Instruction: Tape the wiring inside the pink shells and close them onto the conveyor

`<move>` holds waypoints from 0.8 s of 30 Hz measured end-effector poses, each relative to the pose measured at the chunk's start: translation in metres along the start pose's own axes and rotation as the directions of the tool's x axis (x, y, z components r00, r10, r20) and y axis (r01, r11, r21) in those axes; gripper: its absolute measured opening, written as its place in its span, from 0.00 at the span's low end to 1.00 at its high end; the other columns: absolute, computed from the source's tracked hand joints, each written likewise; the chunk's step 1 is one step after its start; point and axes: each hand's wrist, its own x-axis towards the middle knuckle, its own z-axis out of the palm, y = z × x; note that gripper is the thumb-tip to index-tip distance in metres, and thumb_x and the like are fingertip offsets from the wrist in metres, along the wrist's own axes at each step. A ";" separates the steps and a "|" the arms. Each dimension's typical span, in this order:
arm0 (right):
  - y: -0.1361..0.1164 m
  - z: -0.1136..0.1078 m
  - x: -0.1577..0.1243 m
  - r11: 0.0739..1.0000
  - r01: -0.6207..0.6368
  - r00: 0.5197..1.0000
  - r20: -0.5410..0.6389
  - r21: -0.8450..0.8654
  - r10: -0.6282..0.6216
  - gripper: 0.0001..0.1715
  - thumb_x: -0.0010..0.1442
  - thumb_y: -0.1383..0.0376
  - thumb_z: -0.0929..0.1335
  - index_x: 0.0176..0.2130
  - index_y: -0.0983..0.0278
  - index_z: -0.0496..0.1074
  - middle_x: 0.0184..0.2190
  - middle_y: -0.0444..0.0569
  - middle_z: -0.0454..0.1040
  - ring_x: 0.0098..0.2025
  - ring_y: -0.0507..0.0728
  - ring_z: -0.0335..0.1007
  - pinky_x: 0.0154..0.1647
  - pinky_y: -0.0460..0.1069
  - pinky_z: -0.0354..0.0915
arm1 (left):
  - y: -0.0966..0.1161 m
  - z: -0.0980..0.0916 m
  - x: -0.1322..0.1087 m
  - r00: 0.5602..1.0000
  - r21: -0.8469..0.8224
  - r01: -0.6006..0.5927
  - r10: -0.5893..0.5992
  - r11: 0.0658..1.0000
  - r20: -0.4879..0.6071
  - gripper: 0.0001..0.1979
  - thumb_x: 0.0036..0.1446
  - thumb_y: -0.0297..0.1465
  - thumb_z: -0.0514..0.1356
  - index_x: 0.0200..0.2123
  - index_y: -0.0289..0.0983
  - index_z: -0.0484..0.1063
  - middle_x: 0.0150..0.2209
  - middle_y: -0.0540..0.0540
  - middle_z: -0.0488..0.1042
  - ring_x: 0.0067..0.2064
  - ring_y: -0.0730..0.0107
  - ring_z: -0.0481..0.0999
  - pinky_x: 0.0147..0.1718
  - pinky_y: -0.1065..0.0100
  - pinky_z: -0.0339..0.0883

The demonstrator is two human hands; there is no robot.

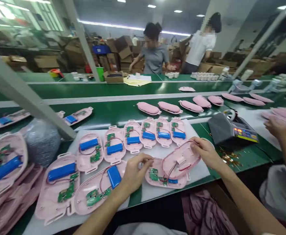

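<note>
My right hand [205, 150] grips the right edge of a pink cover shell [179, 160], tilted over a pink base shell [157, 178] that holds a green circuit board and red wires. My left hand [134, 171] is curled at the left end of that base shell, fingers pinched on its rim. Several more open pink shells with blue batteries [113, 148] lie on the white sheet [155, 153] around my hands.
A grey tape dispenser [231, 130] stands at the right. Closed pink shells [169, 107] ride the green belt [108, 112] behind. A co-worker's hands [280, 127] are at the far right; two people stand across the line. A wrapped bundle [41, 140] sits left.
</note>
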 end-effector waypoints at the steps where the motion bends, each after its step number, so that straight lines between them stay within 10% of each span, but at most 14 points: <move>1: 0.001 0.009 0.006 1.000 -0.008 0.999 -0.042 0.007 0.008 0.18 0.63 0.53 0.65 0.41 0.64 0.73 0.30 0.45 0.71 0.32 0.54 0.65 0.31 0.46 0.60 | 0.001 0.000 -0.004 1.000 -0.007 -0.011 0.011 1.000 -0.007 0.06 0.62 0.32 0.60 0.35 0.39 0.76 0.30 0.50 0.77 0.33 0.70 0.76 0.36 0.68 0.67; 12: -0.024 0.061 -0.020 0.998 0.010 0.945 -0.326 0.061 0.011 0.17 0.60 0.53 0.68 0.42 0.62 0.73 0.37 0.49 0.73 0.38 0.57 0.69 0.39 0.48 0.65 | -0.001 0.018 -0.007 0.920 0.143 -0.089 0.137 0.986 -0.368 0.07 0.62 0.31 0.59 0.35 0.41 0.78 0.47 0.42 0.65 0.44 0.64 0.72 0.43 0.59 0.71; 16: -0.020 0.059 -0.023 0.997 -0.013 0.919 -0.392 0.082 0.044 0.16 0.59 0.54 0.69 0.41 0.63 0.73 0.34 0.48 0.72 0.36 0.56 0.68 0.36 0.48 0.64 | -0.001 0.026 0.000 0.947 0.001 -0.114 0.109 0.993 -0.301 0.04 0.60 0.32 0.62 0.36 0.41 0.77 0.48 0.43 0.71 0.47 0.62 0.75 0.44 0.60 0.73; 20: -0.012 0.053 -0.021 0.992 -0.032 0.915 -0.397 0.120 0.077 0.18 0.59 0.53 0.69 0.41 0.64 0.73 0.34 0.49 0.73 0.34 0.55 0.68 0.34 0.48 0.64 | 0.001 0.028 0.009 0.956 -0.407 0.154 -0.240 0.900 -0.168 0.22 0.51 0.31 0.69 0.47 0.41 0.66 0.40 0.46 0.77 0.35 0.65 0.79 0.30 0.67 0.74; 24: -0.023 0.054 -0.006 0.993 0.038 0.930 -0.359 -0.110 -0.075 0.19 0.61 0.54 0.68 0.46 0.63 0.72 0.43 0.52 0.75 0.43 0.60 0.72 0.44 0.53 0.66 | 0.000 0.027 0.018 0.951 -0.517 0.270 -0.307 0.813 0.014 0.21 0.50 0.26 0.68 0.46 0.39 0.66 0.32 0.48 0.78 0.30 0.66 0.79 0.24 0.72 0.70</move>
